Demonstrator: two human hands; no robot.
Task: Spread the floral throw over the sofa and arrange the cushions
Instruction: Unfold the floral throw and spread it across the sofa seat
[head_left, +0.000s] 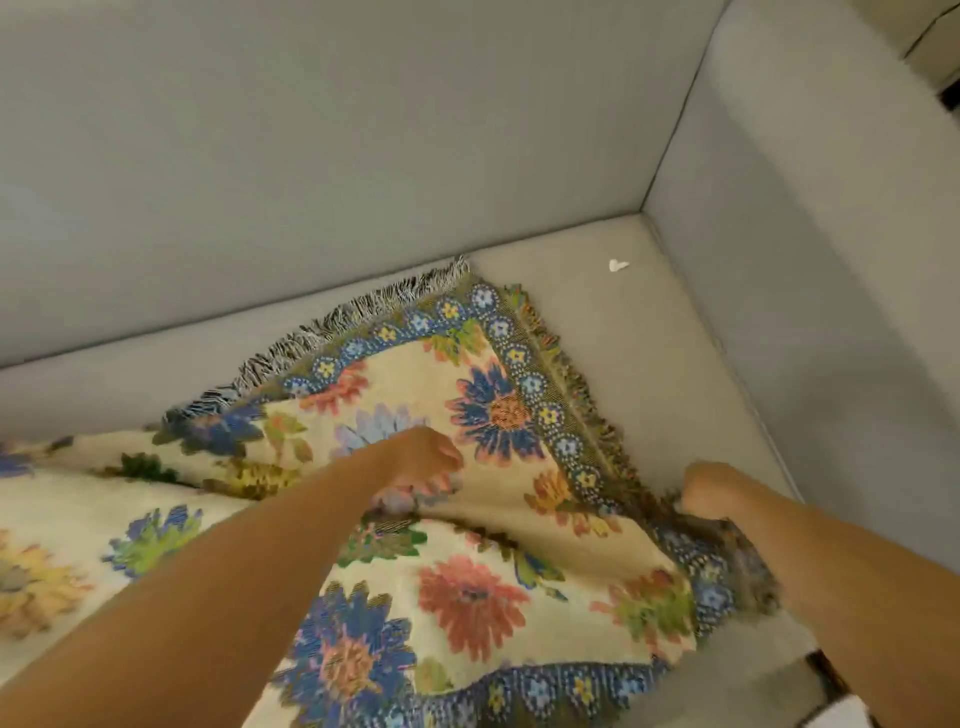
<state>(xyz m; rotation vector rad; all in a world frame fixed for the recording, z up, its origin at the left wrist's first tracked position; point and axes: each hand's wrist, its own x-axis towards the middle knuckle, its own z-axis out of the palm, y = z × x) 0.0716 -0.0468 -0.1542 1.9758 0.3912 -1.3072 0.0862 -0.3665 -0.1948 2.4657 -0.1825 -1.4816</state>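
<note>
Across the seat of a pale grey upholstered sofa (597, 322), near its right-hand inner corner: a cream woven floral throw with a blue dotted border and fringed edges (467, 597), rumpled and part folded back on itself, one fringed corner reaching almost to the backrest. Covered by it, the left and middle of the seat; bare, a strip along the backrest and the corner by the armrest.

Left hand (423, 460), on a bare forearm stretched diagonally up from the lower left, fingers curled down and pinching a gathered ridge of the throw near a pale blue flower. Knuckles up, wrist straight.

Right hand (714, 491), entering from the lower right, closed in a fist on the fringed right edge of the throw, cloth bunched under the palm. Fingertips hidden beneath the hand, blurred.

Between the two hands, a raised fold of cloth running down toward the front edge.

On the bare seat near the corner, well apart from the throw, a small white scrap (618, 266), too small to identify. At the lower right, a dark gap beyond the seat front, contents unclear.
</note>
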